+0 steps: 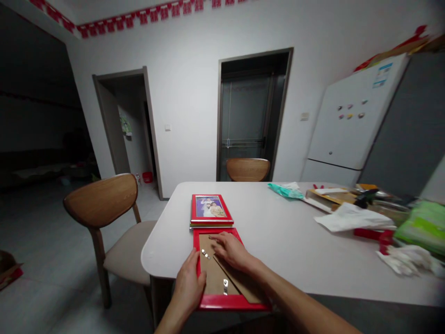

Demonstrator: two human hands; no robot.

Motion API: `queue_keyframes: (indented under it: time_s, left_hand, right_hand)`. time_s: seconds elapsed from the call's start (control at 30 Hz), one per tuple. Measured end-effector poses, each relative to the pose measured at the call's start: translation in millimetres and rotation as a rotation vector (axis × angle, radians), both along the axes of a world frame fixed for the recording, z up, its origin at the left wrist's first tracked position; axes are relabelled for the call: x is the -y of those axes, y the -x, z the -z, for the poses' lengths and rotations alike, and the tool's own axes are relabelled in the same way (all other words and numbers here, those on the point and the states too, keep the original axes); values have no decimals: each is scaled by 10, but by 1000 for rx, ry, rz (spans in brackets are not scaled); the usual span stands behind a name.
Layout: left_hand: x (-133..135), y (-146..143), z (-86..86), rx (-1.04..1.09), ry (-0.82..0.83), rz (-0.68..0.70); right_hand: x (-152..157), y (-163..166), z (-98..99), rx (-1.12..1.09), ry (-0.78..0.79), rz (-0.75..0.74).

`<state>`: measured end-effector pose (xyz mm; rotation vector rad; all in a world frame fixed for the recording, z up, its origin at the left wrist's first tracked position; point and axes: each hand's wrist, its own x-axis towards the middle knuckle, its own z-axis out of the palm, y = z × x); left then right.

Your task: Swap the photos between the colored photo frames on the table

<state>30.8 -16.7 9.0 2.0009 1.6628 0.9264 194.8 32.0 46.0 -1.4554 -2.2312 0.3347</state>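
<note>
A red picture frame (214, 302) lies face down at the table's near edge, showing its brown backing board (212, 273). Small metal clips are fixed to the board, one near the left side and another metal piece (225, 286) near the bottom. A brown stand flap (239, 280) runs slantwise under my right forearm. My left hand (189, 280) grips the frame's left side, thumb on top. With fingers stretched out, my right hand (229, 249) rests on the upper part of the board; its fingertips touch near the top edge. What lies under that palm is hidden.
Just beyond, more red frames are stacked, the top one holding a photo (209, 207). The white table (278, 241) carries a teal packet (287, 190), white paper (354, 218) and a green package (422, 227) on the right. Wooden chairs (104, 197) stand left and behind.
</note>
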Motion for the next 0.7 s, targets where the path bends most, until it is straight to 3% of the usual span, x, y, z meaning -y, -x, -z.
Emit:
queue_keyframes:
  time_s: [0.13, 0.2, 0.37, 0.53, 0.7]
  left_hand:
    - [-6, 2, 33, 11, -17, -8]
    - [-8, -1, 41, 20, -21, -14]
    - [-10, -9, 41, 25, -24, -14]
    - [-22, -2, 42, 8, -16, -16]
    - [-28, -6, 38, -10, -11, -30]
  right_hand:
    - [328, -216, -90, -44, 154, -330]
    - [440, -248, -63, -33, 176, -370]
    - [527, -143, 78, -107, 81, -271]
    - [508, -172, 63, -162, 53, -161]
    - [521, -259, 51, 2, 37, 10]
